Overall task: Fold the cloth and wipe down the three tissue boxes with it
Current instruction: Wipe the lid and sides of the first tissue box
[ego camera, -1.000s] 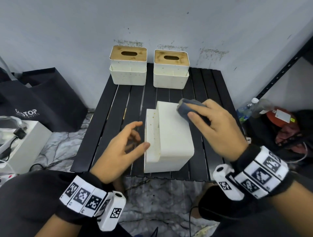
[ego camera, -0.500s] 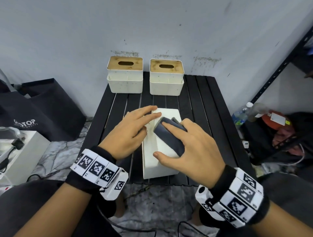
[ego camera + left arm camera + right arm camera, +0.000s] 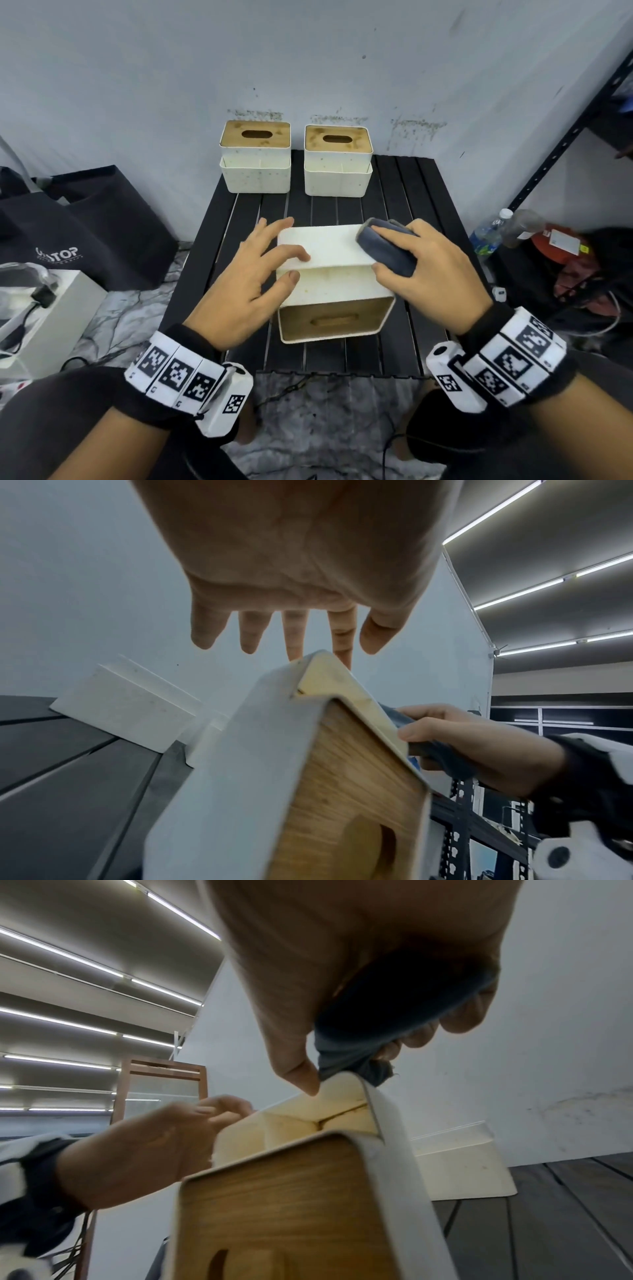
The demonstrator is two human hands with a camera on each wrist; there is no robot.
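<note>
Right grip curls round the folded dark grey cloth, pressing it onto the white tissue box with wooden lid, tipped sideways mid black slatted desk; left grip, fingers spread straight, steadies that box.

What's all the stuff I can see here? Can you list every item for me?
Tissue box on its side: one, white with a wooden lid facing the person, front middle of the table.
Upright tissue boxes: two, white with wooden slotted lids, at the back of the table by the wall; left one, right one.
Cloth: one, dark blue-grey, folded, on the tipped box's right top edge.
Table: one, black, slatted.
Bag: one, black with white lettering, on the floor to the left.
Bottles: two, on the floor to the right.
Metal shelf: one, black, far right.
Left hand: fingers spread, resting on the tipped box.
Right hand: grips the cloth.
</note>
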